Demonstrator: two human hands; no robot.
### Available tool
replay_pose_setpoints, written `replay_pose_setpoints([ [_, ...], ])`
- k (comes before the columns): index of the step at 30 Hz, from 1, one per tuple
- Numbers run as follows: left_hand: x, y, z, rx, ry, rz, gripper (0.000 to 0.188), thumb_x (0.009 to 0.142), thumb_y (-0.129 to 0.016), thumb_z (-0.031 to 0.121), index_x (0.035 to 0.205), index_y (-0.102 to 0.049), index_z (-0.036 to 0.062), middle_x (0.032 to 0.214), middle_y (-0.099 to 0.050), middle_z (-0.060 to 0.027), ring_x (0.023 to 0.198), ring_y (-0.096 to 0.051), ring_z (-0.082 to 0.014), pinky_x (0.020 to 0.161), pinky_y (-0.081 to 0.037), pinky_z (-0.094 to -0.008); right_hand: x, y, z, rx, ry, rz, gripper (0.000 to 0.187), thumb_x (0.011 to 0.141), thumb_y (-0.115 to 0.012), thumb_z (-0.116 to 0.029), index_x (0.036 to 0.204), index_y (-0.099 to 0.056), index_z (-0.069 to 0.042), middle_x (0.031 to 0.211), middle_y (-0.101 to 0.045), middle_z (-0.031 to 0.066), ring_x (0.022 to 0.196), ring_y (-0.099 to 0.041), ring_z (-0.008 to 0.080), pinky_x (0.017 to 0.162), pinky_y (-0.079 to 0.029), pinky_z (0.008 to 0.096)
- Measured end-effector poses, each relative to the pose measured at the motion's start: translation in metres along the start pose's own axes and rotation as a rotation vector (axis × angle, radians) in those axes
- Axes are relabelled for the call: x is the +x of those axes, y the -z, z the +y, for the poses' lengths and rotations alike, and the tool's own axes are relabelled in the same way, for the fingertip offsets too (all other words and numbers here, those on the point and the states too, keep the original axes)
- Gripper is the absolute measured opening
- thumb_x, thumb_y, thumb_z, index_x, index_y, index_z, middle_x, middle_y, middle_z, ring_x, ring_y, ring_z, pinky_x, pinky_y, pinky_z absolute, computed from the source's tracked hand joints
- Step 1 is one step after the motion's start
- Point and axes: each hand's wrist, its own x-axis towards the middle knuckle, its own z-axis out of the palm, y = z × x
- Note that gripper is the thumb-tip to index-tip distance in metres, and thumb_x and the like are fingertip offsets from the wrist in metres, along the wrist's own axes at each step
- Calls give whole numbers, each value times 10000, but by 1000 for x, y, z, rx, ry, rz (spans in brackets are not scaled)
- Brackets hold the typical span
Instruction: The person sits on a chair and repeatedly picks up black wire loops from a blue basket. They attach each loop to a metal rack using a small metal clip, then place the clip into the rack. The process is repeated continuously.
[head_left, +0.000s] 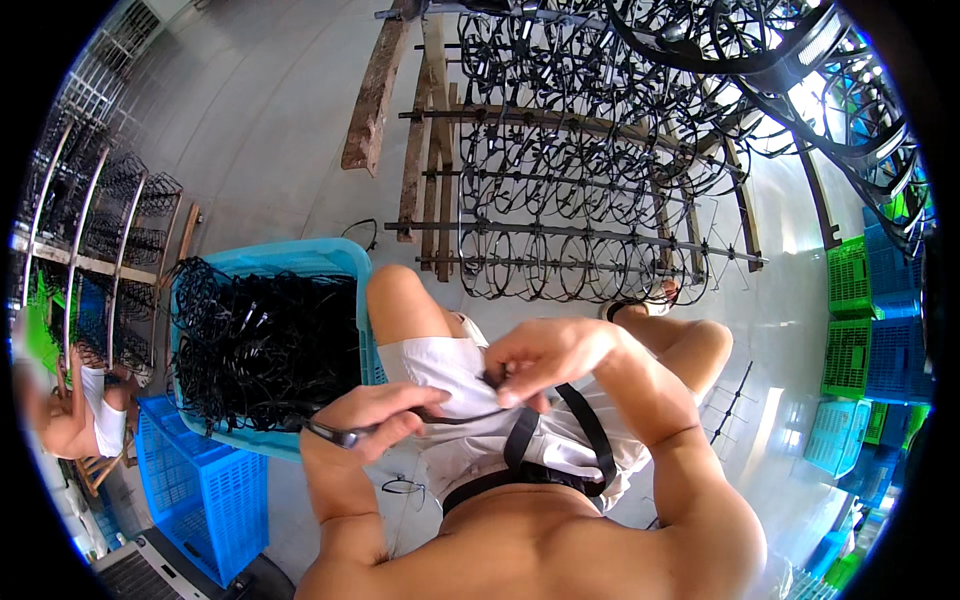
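Note:
Over my lap, my left hand [375, 412] is closed, with its fingertips pinching one end of a thin black strip [462, 418]. The thumb and fingers of my right hand [550, 362] are closed on the strip's other end, where a small dark part shows between the fingertips. Fingers hide much of the piece, so its full shape cannot be made out. By my left leg stands a light blue basket [345, 262], heaped with tangled thin black frame-like pieces [270, 340].
Ahead, black looped pieces [560, 200] hang in rows on a wooden rack [410, 180]. A blue crate [205, 500] stands at lower left, near a seated person [85, 410]. Green crates [848, 350] and blue crates are stacked right. A spiked rod [735, 402] lies on the floor.

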Motion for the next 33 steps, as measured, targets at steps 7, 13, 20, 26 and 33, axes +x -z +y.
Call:
replay_pose_setpoints([
  [7, 36, -7, -43, -311, -106, 607, 325, 1013, -351, 223, 1122, -554, -7, 568, -532, -44, 397, -422, -76, 381, -332, -205, -67, 11, 25, 1155, 1018, 511, 168, 933, -522, -189, 930, -491, -25, 835, -546, 106, 593, -458, 111, 465, -434, 233],
  [13, 105, -72, -66, -12, -168, 612, 87, 872, -626, 78, 916, -649, 6, 594, -517, 40, 526, -449, -30, 468, -370, -230, 29, 60, 45, 1034, 750, 1121, 172, 947, -528, -190, 913, -486, -26, 858, -575, 89, 683, -556, 157, 603, -518, 303],
  [20, 179, -96, -93, 315, -32, 851, 229, 833, -639, 102, 1053, -622, 43, 821, -648, -150, 603, -612, -285, 581, -486, -367, 63, 75, 72, 986, 699, 1318, 184, 943, -543, -175, 899, -471, -12, 869, -568, 96, 715, -561, 166, 665, -537, 334],
  [26, 185, -91, -94, 238, 0, 774, 178, 848, -611, 85, 1012, -632, 20, 845, -636, -203, 692, -616, -353, 604, -479, -381, 64, 73, 76, 962, 720, 1313, 181, 943, -548, -182, 888, -465, -31, 878, -566, 99, 723, -554, 164, 655, -512, 327],
  [33, 187, -89, -118, 272, -120, 828, 228, 842, -631, 70, 1064, -624, 21, 875, -654, -154, 579, -571, -234, 521, -443, -313, 68, 67, 82, 891, 783, 1336, 188, 943, -551, -191, 896, -466, -31, 886, -574, 104, 716, -555, 164, 654, -489, 317],
])
